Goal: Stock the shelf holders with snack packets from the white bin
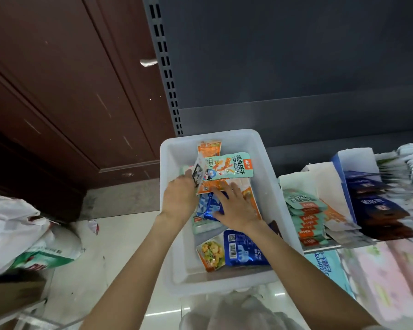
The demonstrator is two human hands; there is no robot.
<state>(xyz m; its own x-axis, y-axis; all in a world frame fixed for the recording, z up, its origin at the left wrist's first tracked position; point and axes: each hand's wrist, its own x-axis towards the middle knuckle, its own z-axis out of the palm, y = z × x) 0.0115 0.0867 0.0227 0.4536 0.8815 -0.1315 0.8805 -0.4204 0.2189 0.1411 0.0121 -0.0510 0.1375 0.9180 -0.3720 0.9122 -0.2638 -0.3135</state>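
Left hand (178,198), centre of frame: my fingers curl round a small fan of packets, topmost the mint-green packet (227,166), lifted clear of the pile and tilted up toward the shelf. An orange packet (209,148) shows behind it; whether that one is in my grip or lying in the bin I cannot tell.

Right hand (236,207), just right of the left: fingers straight and spread, palm down, pressing on the loose pile. It covers part of a blue packet (210,206) and an orange one at its right edge. Nothing pinched.

Both hands are inside the white bin (275,186), which fills the centre of the frame. Contents still in it: the pile under my right palm, more mint packets at the pile's left, and toward the lower edge a second blue packet (244,248), barcode side up, beside a packet with a food photo (211,254). Much bare floor shows along the bin's left side and near end.

Right of the bin, the shelf holders (339,163):
- nearest one holds a stacked row of mint-green packets (304,217), the same sort as in my left hand;
- next, dark blue and brown packets (377,210);
- far right, blurred pale packets, sort not readable.

Judgement on progress: holders are partly stocked, bin well down but not cleared. Current step is sorting and gathering mint packets; the handful is not yet carried across to its row.
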